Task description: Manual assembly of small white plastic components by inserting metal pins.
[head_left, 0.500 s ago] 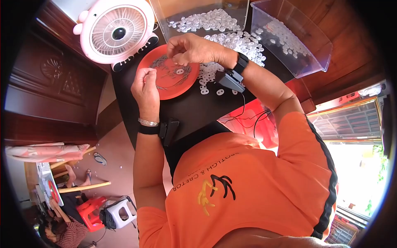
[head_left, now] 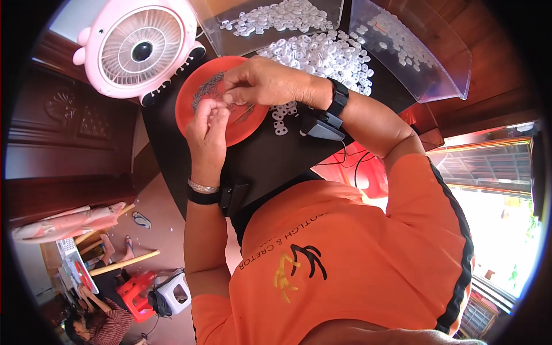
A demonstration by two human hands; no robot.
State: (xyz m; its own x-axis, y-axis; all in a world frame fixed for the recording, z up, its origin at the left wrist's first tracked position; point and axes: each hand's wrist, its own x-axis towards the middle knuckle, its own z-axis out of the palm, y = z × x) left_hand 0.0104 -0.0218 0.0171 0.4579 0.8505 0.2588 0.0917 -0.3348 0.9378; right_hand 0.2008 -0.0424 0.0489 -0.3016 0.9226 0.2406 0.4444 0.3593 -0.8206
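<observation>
Over a red plate (head_left: 185, 118), both hands are closed in pinches with their fingertips close together. My left hand (head_left: 208, 135) is at the plate's near side, thumb pressed to the fingers. My right hand (head_left: 265, 80) reaches in from the right, its thumb and forefinger meeting just above the left fingertips. Whatever either pinch holds is too small or hidden to make out. Thin grey metal pins (head_left: 208, 89) lie heaped on the plate. Right of it, a pile of small white two-holed plastic pieces (head_left: 328, 54) spreads over the black table (head_left: 264, 155), partly behind my right hand.
A pink fan (head_left: 141, 52) stands left of the plate. Clear bins with more white pieces, one at the back (head_left: 218, 43) and one at the right (head_left: 443, 86), edge the table. Wrist devices (head_left: 325, 127) are strapped on both arms. Another person (head_left: 109, 322) sits at far lower left.
My hands have drawn together until their fingertips nearly meet. The white piece seen on the plate before no longer shows there. The whole view has shifted slightly.
</observation>
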